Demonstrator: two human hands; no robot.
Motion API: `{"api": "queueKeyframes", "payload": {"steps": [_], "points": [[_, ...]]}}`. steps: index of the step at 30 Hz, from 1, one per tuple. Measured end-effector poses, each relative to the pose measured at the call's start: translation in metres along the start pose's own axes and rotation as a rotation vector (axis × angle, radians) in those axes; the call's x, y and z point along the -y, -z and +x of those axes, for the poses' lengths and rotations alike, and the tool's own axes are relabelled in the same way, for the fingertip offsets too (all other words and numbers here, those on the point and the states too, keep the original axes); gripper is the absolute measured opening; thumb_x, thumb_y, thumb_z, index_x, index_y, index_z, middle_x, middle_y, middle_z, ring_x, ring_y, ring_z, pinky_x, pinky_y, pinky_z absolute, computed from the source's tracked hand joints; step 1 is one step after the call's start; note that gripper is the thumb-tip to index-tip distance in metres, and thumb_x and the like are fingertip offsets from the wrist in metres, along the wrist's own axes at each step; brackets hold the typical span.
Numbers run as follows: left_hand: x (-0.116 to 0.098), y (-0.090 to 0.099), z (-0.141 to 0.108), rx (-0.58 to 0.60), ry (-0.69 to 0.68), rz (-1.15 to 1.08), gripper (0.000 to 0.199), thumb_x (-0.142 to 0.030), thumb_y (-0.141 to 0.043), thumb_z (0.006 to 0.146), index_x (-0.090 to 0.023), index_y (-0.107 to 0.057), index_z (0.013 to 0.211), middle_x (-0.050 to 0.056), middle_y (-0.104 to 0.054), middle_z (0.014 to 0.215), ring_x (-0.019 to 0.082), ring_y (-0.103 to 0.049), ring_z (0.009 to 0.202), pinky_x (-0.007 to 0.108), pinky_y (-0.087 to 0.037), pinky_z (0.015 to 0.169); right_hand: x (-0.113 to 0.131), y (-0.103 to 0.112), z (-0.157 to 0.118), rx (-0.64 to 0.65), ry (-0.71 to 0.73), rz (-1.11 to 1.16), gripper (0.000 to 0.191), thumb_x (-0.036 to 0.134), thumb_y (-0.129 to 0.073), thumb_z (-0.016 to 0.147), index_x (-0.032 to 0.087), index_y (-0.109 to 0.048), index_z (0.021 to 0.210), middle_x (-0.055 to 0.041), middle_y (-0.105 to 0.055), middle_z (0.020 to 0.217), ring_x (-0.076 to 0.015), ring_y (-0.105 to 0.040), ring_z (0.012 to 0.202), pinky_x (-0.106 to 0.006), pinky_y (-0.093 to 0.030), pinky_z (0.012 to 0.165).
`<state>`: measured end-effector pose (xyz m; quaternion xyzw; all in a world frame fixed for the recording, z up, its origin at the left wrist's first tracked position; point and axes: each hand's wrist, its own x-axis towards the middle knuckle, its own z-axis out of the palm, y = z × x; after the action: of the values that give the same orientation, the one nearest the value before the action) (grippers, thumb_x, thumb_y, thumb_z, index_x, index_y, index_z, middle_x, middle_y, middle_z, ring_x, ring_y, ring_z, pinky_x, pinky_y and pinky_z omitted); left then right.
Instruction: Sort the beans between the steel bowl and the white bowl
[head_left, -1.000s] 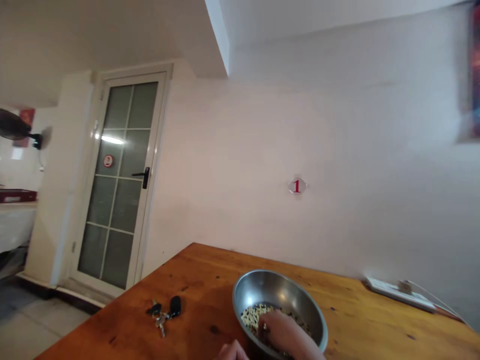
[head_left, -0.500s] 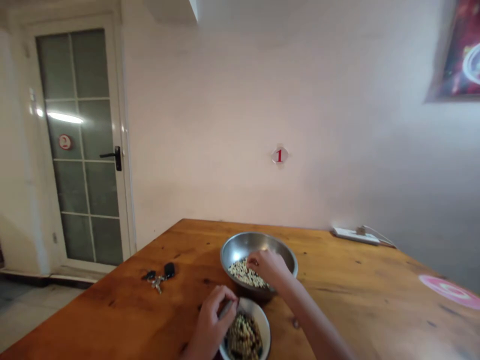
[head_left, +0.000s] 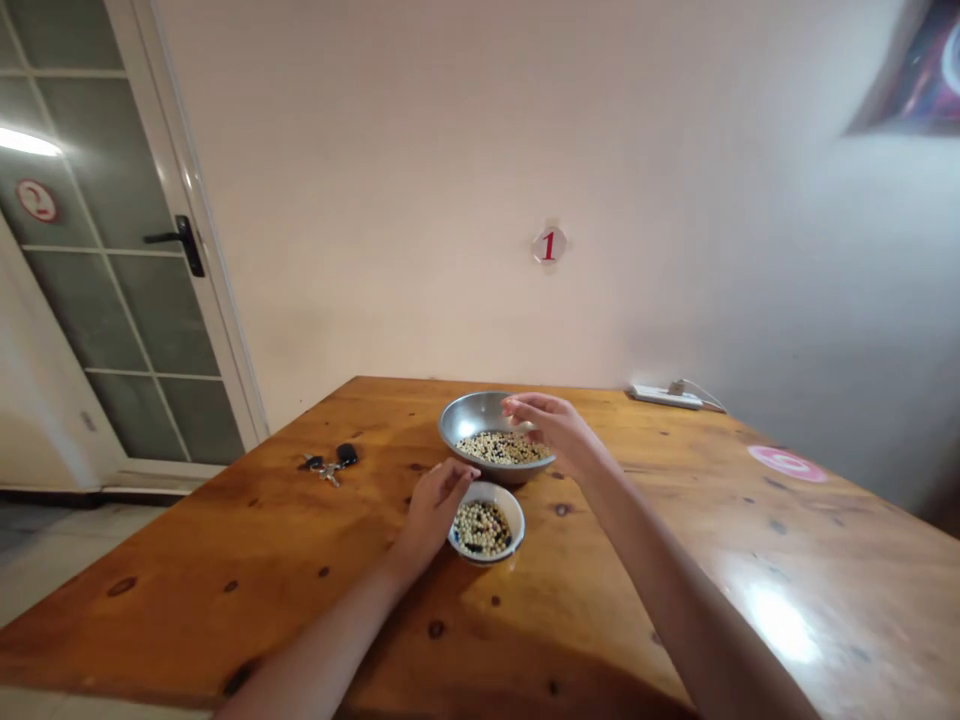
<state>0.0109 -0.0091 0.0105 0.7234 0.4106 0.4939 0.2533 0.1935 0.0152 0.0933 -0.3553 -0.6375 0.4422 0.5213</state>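
Observation:
A metal bowl (head_left: pixel 469 418) holds many small round cream, yellowish and dark pieces that look like beads or beans. Over its right side hovers my right hand (head_left: pixel 551 420), thumb and fingertips pinched together; whatever is between them is too small to name. Nearer to me stands a smaller white bowl (head_left: pixel 517 515) with similar mixed pieces inside. My left hand (head_left: pixel 435 505) is at this bowl's left rim and hides part of it. Its thumb and forefinger close above the rim, and I cannot make out what they hold.
A key bunch (head_left: pixel 328 467) with black fobs lies on the left of the wooden table (head_left: pixel 585 620). At the back right edge is a white power strip (head_left: pixel 664 397) with a plug and cable. A pink round sticker (head_left: pixel 787 463) is on the right. Behind rises the wall (head_left: pixel 420 250).
My view has tilted downward and shows more of the table and forearms. The right hand has lifted from the pieces inside the metal bowl to above its rim.

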Motion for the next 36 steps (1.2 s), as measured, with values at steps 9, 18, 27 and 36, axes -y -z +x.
{"api": "queueKeyframes", "payload": {"steps": [9, 18, 27, 36], "points": [[0.005, -0.001, 0.000, 0.020, -0.155, 0.220, 0.022, -0.032, -0.046, 0.084, -0.023, -0.065, 0.090, -0.001, -0.066, 0.089, 0.015, -0.058, 0.084, 0.027, -0.039, 0.080, -0.059, -0.018, -0.049, -0.184, -0.022, 0.065, 0.027, 0.038, -0.064, 0.068, 0.016, -0.065, 0.083, 0.0005, -0.055, 0.065, -0.0069, -0.043, 0.051, -0.017, -0.031, 0.040], [0.010, -0.004, 0.000, 0.173, -0.209, 0.142, 0.020, -0.020, -0.050, 0.078, -0.021, -0.067, 0.089, 0.001, -0.068, 0.088, 0.014, -0.060, 0.082, 0.024, -0.043, 0.077, -0.072, -0.028, -0.051, -0.149, 0.034, -0.012, 0.024, 0.037, -0.065, 0.067, 0.016, -0.066, 0.078, -0.0019, -0.061, 0.067, -0.0106, -0.051, 0.052, -0.021, -0.040, 0.043], [0.021, -0.006, 0.003, 0.086, -0.114, 0.065, 0.019, -0.028, -0.055, 0.077, -0.016, -0.067, 0.083, 0.004, -0.067, 0.079, 0.015, -0.060, 0.075, 0.023, -0.043, 0.072, -0.081, -0.031, -0.052, -0.200, 0.168, -0.235, 0.021, 0.034, -0.063, 0.069, 0.017, -0.066, 0.081, -0.0048, -0.067, 0.075, -0.0163, -0.061, 0.060, -0.027, -0.050, 0.051], [0.014, -0.004, -0.001, 0.110, -0.059, -0.035, 0.021, -0.031, -0.049, 0.080, -0.015, -0.061, 0.074, 0.000, -0.060, 0.067, 0.012, -0.055, 0.067, 0.021, -0.040, 0.065, -0.083, -0.030, -0.054, -0.250, 0.252, -0.292, 0.012, 0.028, -0.060, 0.071, 0.018, -0.063, 0.079, -0.0030, -0.066, 0.074, -0.0155, -0.062, 0.059, -0.027, -0.052, 0.055]]}}
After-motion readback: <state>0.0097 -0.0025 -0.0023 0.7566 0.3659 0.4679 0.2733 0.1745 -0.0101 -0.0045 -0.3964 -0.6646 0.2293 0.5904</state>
